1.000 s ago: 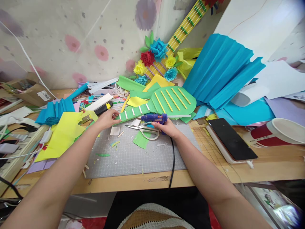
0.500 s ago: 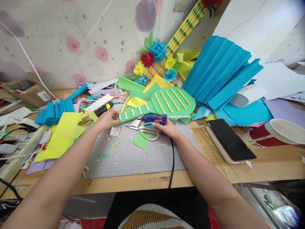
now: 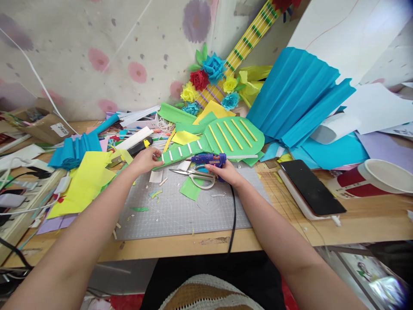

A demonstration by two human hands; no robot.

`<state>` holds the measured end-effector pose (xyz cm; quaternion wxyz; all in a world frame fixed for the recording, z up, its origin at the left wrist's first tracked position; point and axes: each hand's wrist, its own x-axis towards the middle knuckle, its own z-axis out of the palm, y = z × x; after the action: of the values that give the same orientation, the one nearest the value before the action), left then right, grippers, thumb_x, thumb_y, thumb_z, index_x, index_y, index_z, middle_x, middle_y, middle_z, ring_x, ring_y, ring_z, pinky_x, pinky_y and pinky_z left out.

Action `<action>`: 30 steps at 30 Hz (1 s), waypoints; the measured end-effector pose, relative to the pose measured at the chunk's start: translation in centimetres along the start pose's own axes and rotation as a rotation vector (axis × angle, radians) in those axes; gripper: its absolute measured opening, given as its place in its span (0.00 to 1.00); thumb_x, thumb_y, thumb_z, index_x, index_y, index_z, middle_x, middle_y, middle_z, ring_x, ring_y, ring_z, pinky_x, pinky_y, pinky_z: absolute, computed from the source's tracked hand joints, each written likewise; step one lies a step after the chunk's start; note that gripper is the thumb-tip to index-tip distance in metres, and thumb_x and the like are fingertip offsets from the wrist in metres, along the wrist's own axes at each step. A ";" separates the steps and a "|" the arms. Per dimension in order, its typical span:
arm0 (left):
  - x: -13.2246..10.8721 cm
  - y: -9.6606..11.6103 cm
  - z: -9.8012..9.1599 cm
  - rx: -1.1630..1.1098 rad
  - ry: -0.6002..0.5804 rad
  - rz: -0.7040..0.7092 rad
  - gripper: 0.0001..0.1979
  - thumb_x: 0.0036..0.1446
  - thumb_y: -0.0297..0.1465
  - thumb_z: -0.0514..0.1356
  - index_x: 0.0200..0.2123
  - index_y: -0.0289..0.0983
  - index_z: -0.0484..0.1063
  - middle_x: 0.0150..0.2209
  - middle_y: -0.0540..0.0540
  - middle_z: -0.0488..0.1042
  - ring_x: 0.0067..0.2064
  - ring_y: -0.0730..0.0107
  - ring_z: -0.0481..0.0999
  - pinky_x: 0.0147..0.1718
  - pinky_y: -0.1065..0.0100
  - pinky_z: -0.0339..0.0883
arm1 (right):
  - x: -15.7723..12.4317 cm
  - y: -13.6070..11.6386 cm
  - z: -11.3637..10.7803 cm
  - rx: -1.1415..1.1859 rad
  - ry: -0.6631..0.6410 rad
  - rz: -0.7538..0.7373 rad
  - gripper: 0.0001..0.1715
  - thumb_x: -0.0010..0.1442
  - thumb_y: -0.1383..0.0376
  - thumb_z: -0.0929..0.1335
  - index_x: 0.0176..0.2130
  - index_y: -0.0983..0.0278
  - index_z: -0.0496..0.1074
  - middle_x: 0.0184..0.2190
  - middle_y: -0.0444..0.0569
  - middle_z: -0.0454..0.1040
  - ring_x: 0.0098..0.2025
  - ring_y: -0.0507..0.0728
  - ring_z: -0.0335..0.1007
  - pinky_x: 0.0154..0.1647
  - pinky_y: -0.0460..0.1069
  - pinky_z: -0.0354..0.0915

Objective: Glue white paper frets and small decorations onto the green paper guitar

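A green paper guitar (image 3: 240,137) lies across the back of the grey cutting mat (image 3: 180,217), with white strips along its neck and yellow strips on its body. My left hand (image 3: 149,161) pinches the neck's far left end. Wrapped around the handle of a blue hot glue gun (image 3: 209,159) is my right hand (image 3: 227,172); the nozzle points left along the guitar's lower edge, and a white glue stick sticks out behind. Under the gun lie white-handled scissors (image 3: 204,181), partly covered. Next to them is a green paper scrap (image 3: 190,189).
A finished-looking yellow guitar with paper flowers (image 3: 214,71) leans on the wall. Blue crepe paper (image 3: 297,94) stands at the right, near a phone (image 3: 312,187) and a paper cup (image 3: 374,178). A utility knife (image 3: 140,147), yellow paper (image 3: 84,181) and a power strip (image 3: 29,206) are leftward.
Almost nothing differs. Both hands keep their grips on the guitar neck and the glue gun, and the view has shifted very slightly.
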<state>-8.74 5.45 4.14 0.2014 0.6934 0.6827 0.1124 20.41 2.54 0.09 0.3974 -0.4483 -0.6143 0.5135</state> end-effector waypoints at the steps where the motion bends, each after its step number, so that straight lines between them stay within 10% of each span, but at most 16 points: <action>1: 0.0 0.0 0.0 -0.003 0.002 0.002 0.20 0.39 0.39 0.62 0.36 0.36 0.69 0.34 0.44 0.74 0.36 0.62 0.74 0.35 0.64 0.67 | 0.0 0.1 0.0 -0.004 0.001 -0.001 0.27 0.44 0.49 0.71 0.40 0.63 0.74 0.37 0.50 0.77 0.38 0.58 0.73 0.41 0.52 0.68; 30: 1.5 1.2 -0.5 0.182 -0.060 0.026 0.11 0.35 0.36 0.63 0.26 0.39 0.69 0.28 0.47 0.73 0.33 0.62 0.73 0.32 0.66 0.66 | 0.4 1.0 -0.1 -0.059 0.028 -0.002 0.25 0.43 0.46 0.70 0.30 0.65 0.72 0.25 0.46 0.73 0.28 0.53 0.68 0.32 0.49 0.65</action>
<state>-7.83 6.99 4.87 0.1565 0.7205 0.6748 0.0319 20.55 2.99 -0.85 0.3932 -0.4663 -0.6240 0.4884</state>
